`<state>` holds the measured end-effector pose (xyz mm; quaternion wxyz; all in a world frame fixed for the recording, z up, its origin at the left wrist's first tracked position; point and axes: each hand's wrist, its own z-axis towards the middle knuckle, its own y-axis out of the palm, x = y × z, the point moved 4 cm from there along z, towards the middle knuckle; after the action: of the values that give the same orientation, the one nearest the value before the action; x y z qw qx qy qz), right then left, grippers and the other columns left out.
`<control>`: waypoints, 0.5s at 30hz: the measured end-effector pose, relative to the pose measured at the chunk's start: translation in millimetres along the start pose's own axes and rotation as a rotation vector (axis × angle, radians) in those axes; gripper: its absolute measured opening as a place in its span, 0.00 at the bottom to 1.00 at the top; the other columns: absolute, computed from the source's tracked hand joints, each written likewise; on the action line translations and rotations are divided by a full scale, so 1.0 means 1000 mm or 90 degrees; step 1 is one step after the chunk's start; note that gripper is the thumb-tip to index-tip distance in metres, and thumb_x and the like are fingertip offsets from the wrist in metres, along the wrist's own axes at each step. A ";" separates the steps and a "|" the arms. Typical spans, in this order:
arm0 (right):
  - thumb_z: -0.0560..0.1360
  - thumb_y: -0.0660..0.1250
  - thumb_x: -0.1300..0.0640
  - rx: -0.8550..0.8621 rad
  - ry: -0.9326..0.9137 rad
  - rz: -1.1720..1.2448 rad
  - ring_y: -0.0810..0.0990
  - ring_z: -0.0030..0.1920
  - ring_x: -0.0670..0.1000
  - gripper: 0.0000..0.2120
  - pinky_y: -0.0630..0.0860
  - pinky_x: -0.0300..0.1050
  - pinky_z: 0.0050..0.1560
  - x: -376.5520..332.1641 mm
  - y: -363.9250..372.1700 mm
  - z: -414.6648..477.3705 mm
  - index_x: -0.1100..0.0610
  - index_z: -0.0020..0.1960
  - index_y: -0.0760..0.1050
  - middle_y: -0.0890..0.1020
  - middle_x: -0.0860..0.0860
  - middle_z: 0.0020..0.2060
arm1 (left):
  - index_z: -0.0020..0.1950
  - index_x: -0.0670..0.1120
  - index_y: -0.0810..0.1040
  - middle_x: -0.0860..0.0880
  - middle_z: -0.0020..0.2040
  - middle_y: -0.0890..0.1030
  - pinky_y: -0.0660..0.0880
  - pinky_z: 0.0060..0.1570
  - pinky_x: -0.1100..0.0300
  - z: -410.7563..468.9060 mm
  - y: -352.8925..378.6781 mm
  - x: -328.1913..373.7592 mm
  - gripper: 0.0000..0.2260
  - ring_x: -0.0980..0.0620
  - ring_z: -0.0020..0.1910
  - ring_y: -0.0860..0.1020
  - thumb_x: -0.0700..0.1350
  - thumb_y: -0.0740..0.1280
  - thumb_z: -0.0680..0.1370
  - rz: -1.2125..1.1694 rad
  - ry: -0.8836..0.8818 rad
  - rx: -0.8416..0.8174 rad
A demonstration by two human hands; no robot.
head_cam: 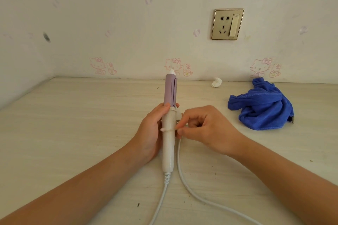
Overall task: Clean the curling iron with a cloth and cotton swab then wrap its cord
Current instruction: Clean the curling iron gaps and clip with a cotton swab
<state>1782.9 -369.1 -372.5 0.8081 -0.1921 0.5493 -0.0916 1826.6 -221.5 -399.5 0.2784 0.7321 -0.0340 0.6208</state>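
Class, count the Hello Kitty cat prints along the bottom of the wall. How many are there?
3. One at the left, one in the middle behind the curling iron's tip, one at the right above the blue cloth. None seems hidden.

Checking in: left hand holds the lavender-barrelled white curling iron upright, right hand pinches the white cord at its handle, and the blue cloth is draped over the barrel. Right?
Not quite. In the head view the crumpled blue microfibre cloth lies on the pale wooden table, to the right, apart from the iron. The rest holds: left hand grips the lavender-barrelled white curling iron, right hand pinches the white cord.
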 end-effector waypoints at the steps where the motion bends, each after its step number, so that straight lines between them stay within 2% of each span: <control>1: 0.74 0.74 0.65 -0.009 -0.004 0.004 0.65 0.24 0.42 0.06 0.69 0.38 0.33 -0.002 0.004 -0.001 0.57 0.41 0.84 0.71 0.42 0.21 | 0.70 0.38 0.74 0.41 0.43 0.79 0.78 0.35 0.56 0.000 0.000 0.000 0.22 0.46 0.37 0.79 0.52 0.62 0.82 -0.004 -0.003 0.003; 4: 0.75 0.73 0.66 0.071 -0.004 -0.006 0.65 0.24 0.42 0.06 0.69 0.43 0.32 0.000 -0.006 0.002 0.58 0.42 0.84 0.72 0.41 0.21 | 0.70 0.37 0.73 0.39 0.40 0.78 0.78 0.35 0.55 0.001 0.001 0.000 0.22 0.44 0.34 0.78 0.51 0.60 0.83 0.001 -0.001 -0.003; 5: 0.75 0.74 0.66 0.068 0.004 -0.008 0.64 0.25 0.43 0.06 0.68 0.43 0.33 0.002 -0.009 0.003 0.58 0.42 0.84 0.71 0.42 0.21 | 0.70 0.37 0.73 0.39 0.40 0.79 0.78 0.34 0.55 0.000 0.000 0.000 0.22 0.44 0.33 0.79 0.51 0.60 0.83 -0.004 -0.002 -0.004; 8: 0.74 0.75 0.65 -0.025 0.010 -0.003 0.65 0.26 0.46 0.05 0.68 0.41 0.34 -0.001 0.002 0.000 0.57 0.42 0.85 0.71 0.44 0.22 | 0.71 0.38 0.74 0.40 0.44 0.80 0.79 0.36 0.56 0.000 -0.001 0.001 0.22 0.45 0.37 0.80 0.51 0.61 0.83 -0.024 -0.016 0.002; 12: 0.73 0.74 0.67 0.036 -0.001 0.009 0.64 0.25 0.44 0.06 0.69 0.45 0.34 -0.001 -0.003 0.002 0.58 0.41 0.84 0.72 0.41 0.20 | 0.69 0.35 0.73 0.39 0.40 0.79 0.78 0.34 0.56 -0.001 0.002 0.002 0.26 0.45 0.33 0.78 0.53 0.63 0.79 -0.018 -0.011 -0.004; 15: 0.73 0.74 0.65 -0.060 0.018 0.009 0.65 0.26 0.47 0.04 0.69 0.42 0.35 -0.001 0.004 -0.001 0.57 0.41 0.84 0.70 0.43 0.22 | 0.70 0.37 0.75 0.41 0.44 0.81 0.79 0.40 0.55 0.000 -0.001 0.001 0.23 0.45 0.38 0.80 0.51 0.62 0.82 -0.027 -0.017 0.009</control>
<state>1781.9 -365.7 -373.7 0.7909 -0.2248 0.5657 -0.0622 1826.8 -220.0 -399.5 0.2855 0.7431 -0.0180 0.6050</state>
